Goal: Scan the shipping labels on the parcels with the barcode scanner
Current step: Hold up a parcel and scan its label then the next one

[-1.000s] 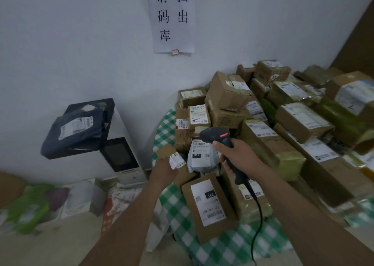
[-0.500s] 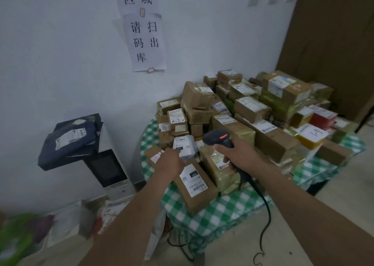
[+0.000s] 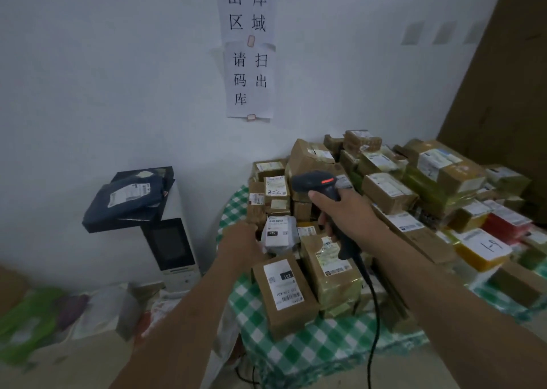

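The step in hand looks like lining up a scan: the right hand point(image 3: 346, 214) holds the barcode scanner point(image 3: 318, 181) above the near-left corner of the heap, fingers clamped round its handle, nose pointing left and slightly down. The left hand point(image 3: 241, 242) is at the left edge of a grey mailer point(image 3: 278, 234) whose shipping label point(image 3: 276, 224) faces up. Only the back of this hand shows, so I cannot tell whether its fingers grip the bag or merely touch it. The next move probably calls for tipping the scanner's nose down onto that label, or lifting the mailer towards it, and keeping the label flat. By count: one scanner with one cable point(image 3: 373, 308), two hands, and one grey mailer. The parcels point(image 3: 387, 193) piled on the check-clothed tabletop point(image 3: 299, 356) number well over twenty, too overlapped for an exact figure. One brown box point(image 3: 285, 297) lies nearest, label up. Apart from the heap, at least two dark mailers point(image 3: 127, 199) rest on a white machine point(image 3: 174, 270), and two paper notices point(image 3: 250, 78) hang on the wall.
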{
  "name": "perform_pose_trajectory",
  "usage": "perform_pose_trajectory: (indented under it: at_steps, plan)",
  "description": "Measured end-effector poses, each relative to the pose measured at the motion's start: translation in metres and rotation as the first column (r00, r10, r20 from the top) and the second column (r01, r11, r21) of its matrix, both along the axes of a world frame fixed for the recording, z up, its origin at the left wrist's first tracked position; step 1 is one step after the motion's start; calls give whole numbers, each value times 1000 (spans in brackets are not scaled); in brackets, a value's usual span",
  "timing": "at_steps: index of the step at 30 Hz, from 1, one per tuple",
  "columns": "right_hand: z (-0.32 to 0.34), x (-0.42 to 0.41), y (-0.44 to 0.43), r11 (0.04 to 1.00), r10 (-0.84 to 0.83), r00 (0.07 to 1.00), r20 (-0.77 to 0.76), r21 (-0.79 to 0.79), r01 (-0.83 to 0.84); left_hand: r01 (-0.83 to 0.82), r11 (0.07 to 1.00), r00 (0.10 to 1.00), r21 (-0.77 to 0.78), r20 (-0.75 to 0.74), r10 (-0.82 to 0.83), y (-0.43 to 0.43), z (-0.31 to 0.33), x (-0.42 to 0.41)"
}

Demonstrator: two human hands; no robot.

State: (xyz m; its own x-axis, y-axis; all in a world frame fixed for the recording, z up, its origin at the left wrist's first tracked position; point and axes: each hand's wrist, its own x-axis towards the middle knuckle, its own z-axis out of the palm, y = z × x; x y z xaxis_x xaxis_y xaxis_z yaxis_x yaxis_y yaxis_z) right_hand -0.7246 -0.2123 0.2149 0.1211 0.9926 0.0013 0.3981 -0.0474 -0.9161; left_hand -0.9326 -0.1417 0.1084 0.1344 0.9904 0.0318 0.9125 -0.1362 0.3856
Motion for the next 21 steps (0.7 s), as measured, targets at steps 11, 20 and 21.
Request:
perform_pose_trajectory:
  at_steps: [11,20,21]
  plan:
    - [-32,-43,193,993,-83,984,160,-70,95,23,998,994,-60,111,-17,201,-29,-47]
    - [-68,-47,341,948,-192,978,77,-243,205,158,985,987,-69,34,-156,398,-64,-25]
    - [-76,-46,354,946,-198,977,85,-245,213,172,981,985,-85,3,-172,418,-71,-20]
